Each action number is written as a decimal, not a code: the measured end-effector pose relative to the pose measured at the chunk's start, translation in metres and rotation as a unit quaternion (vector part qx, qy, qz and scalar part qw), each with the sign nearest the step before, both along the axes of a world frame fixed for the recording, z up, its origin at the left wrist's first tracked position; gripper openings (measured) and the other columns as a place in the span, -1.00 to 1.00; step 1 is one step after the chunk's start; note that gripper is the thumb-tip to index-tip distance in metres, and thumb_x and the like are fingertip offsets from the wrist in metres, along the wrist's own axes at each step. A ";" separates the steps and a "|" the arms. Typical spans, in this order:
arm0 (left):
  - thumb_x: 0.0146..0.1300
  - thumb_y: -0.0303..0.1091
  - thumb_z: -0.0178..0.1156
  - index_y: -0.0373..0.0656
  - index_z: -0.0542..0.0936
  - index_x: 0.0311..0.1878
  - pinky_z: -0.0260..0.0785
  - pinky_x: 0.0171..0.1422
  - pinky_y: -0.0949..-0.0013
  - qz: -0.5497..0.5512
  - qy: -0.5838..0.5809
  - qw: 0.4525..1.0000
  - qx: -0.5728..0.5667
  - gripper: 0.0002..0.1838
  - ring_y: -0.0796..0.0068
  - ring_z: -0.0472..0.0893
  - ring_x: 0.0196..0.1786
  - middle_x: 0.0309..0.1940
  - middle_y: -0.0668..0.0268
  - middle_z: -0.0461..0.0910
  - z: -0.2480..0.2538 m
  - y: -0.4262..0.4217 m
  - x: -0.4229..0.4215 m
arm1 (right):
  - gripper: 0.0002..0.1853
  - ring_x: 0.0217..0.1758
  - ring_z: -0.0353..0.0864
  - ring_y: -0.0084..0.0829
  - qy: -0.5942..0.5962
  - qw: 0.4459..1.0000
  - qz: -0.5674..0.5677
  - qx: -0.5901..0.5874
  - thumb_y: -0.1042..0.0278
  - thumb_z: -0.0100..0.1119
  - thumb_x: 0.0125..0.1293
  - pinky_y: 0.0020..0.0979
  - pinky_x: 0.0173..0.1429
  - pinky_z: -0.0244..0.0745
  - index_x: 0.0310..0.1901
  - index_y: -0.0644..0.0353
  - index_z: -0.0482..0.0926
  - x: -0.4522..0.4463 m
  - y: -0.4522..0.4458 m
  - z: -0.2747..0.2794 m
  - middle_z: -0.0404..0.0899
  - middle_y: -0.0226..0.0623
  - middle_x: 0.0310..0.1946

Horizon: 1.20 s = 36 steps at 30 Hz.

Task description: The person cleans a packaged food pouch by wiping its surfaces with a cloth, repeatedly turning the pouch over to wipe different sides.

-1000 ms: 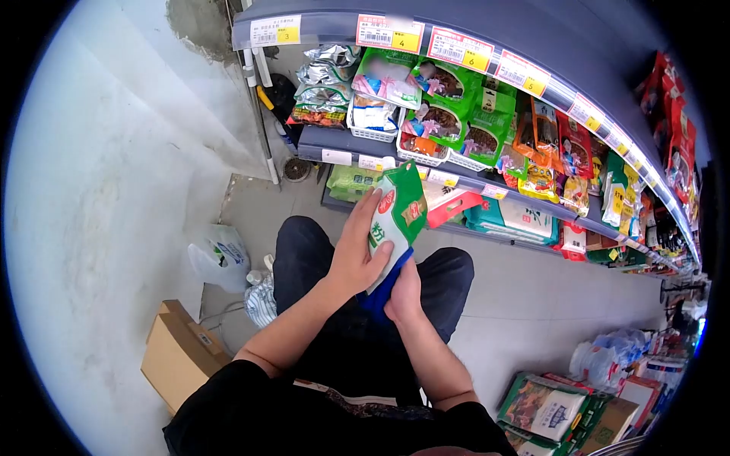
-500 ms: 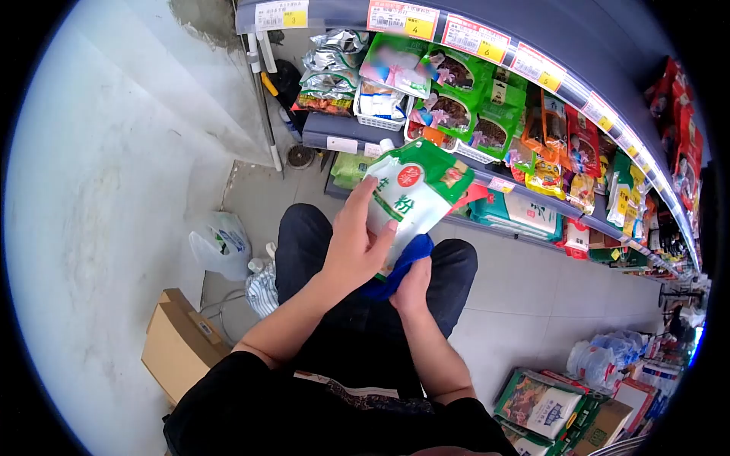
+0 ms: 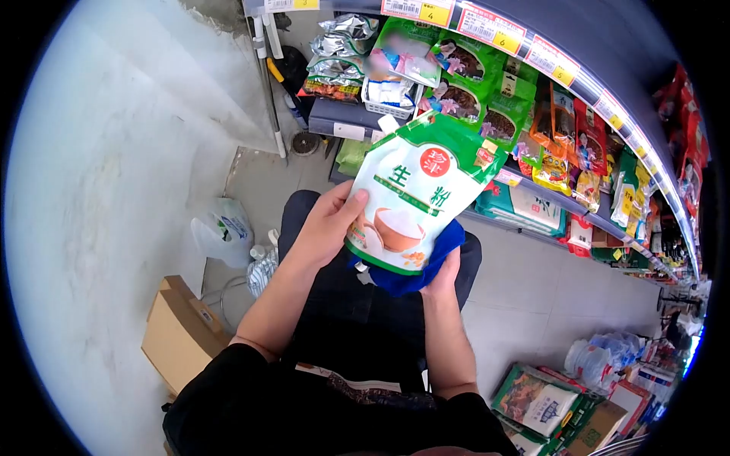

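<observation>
A green and white starch pouch (image 3: 407, 201) with a white spout at its upper left corner is held tilted above my lap, its printed front towards me. My left hand (image 3: 332, 222) grips its left edge, thumb on the front and fingers out of sight behind. At the lower right, my right hand (image 3: 443, 275) holds a blue cloth (image 3: 417, 275) against the pouch's lower edge and back. Most of the right hand's fingers are hidden by the cloth and pouch.
Ahead stands a store shelf (image 3: 328, 114) with green bags (image 3: 508, 106), silver packets (image 3: 346, 45) and a white basket (image 3: 389, 105). A plastic bag (image 3: 224, 234) and cardboard box (image 3: 182, 327) sit at left. Bottled water (image 3: 597, 361) and stacked packages (image 3: 536, 403) lie at lower right.
My left hand has moved from across the pouch's front to its left edge, uncovering the print. The pouch is nearer and turned more face-on. My right hand and the cloth have shifted slightly right.
</observation>
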<state>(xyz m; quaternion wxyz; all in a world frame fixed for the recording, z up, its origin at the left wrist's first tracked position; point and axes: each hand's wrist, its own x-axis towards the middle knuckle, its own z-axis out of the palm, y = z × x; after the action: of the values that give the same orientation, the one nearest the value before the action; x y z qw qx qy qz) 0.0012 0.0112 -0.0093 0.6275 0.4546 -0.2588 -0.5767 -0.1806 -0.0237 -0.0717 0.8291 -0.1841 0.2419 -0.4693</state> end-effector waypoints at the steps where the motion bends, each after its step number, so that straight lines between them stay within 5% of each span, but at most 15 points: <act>1: 0.40 -0.19 -0.04 -0.29 0.48 -0.08 0.32 -0.27 0.63 0.007 -0.001 1.000 -0.004 -0.68 0.76 0.46 -0.38 -0.43 0.41 0.52 -0.003 0.000 0.000 | -0.45 0.21 0.39 -0.23 0.017 1.000 -0.008 -0.005 0.02 -0.20 0.41 -0.23 0.26 0.31 0.27 0.26 0.19 0.000 0.001 0.001 0.33 -0.15 0.21; 7: 0.42 -0.18 -0.08 -0.24 0.47 -0.25 0.19 -0.44 0.66 0.046 -0.043 0.998 -0.004 -0.69 0.78 0.34 -0.54 -0.61 0.46 0.41 0.002 0.004 0.003 | -0.64 0.01 0.49 -0.45 0.085 0.994 -0.041 -0.048 0.21 -0.04 0.39 -0.39 0.10 0.41 0.09 0.27 0.36 -0.001 0.003 0.011 0.48 -0.27 0.02; 16: 0.42 -0.15 -0.08 -0.27 0.51 -0.22 0.23 -0.43 0.65 0.039 -0.161 0.986 -0.025 -0.65 0.79 0.41 -0.53 -0.59 0.44 0.48 0.026 0.018 -0.002 | -0.81 -0.08 0.52 -0.55 0.130 0.979 -0.095 -0.126 0.44 0.01 0.35 -0.48 0.03 0.42 -0.05 0.29 0.47 0.001 0.008 0.019 0.56 -0.33 -0.11; 23: 0.38 -0.34 -0.04 -0.37 0.47 0.06 0.36 -0.29 0.57 0.051 -0.257 0.962 -0.082 -0.67 0.66 0.54 -0.39 -0.43 0.26 0.61 0.046 0.035 -0.026 | -0.75 -0.03 0.53 -0.50 0.110 0.984 -0.097 -0.104 0.41 -0.07 0.40 -0.46 0.06 0.43 0.03 0.32 0.43 0.007 0.003 0.022 0.54 -0.28 -0.04; 26: 0.40 -0.28 -0.06 -0.38 0.47 0.04 0.36 -0.24 0.59 0.016 -0.286 0.955 -0.081 -0.65 0.66 0.56 -0.31 -0.32 0.29 0.62 0.057 0.044 -0.035 | -0.74 -0.05 0.59 -0.36 0.147 0.979 -0.093 -0.104 0.42 -0.08 0.37 -0.36 -0.01 0.53 0.04 0.29 0.40 0.010 -0.003 0.013 0.55 -0.19 -0.05; 30: 0.36 -0.37 -0.04 -0.41 0.46 0.07 0.38 -0.15 0.53 0.032 -0.346 0.925 -0.155 -0.67 0.58 0.58 -0.26 -0.23 0.17 0.62 0.062 0.044 -0.045 | -0.78 -0.14 0.62 -0.42 0.128 0.985 -0.076 -0.087 0.45 -0.08 0.35 -0.39 -0.09 0.56 0.00 0.24 0.42 0.017 -0.005 0.026 0.57 -0.24 -0.11; 36: 0.26 -0.48 0.03 -0.42 0.42 0.11 0.28 0.18 0.29 0.024 -0.378 0.900 -0.215 -0.63 0.17 0.50 0.10 0.05 -0.02 0.49 0.061 0.046 -0.048 | -0.80 -0.23 0.60 -0.48 0.115 0.989 -0.076 -0.060 0.44 -0.03 0.33 -0.45 -0.19 0.57 -0.04 0.19 0.43 0.023 -0.003 0.035 0.56 -0.31 -0.20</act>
<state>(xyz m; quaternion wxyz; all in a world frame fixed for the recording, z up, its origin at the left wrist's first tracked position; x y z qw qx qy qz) -0.0471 0.0572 0.0516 0.5788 0.4983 -0.5834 -0.2762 -0.1574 -0.0263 -0.0371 0.7450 -0.2674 0.3208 -0.5202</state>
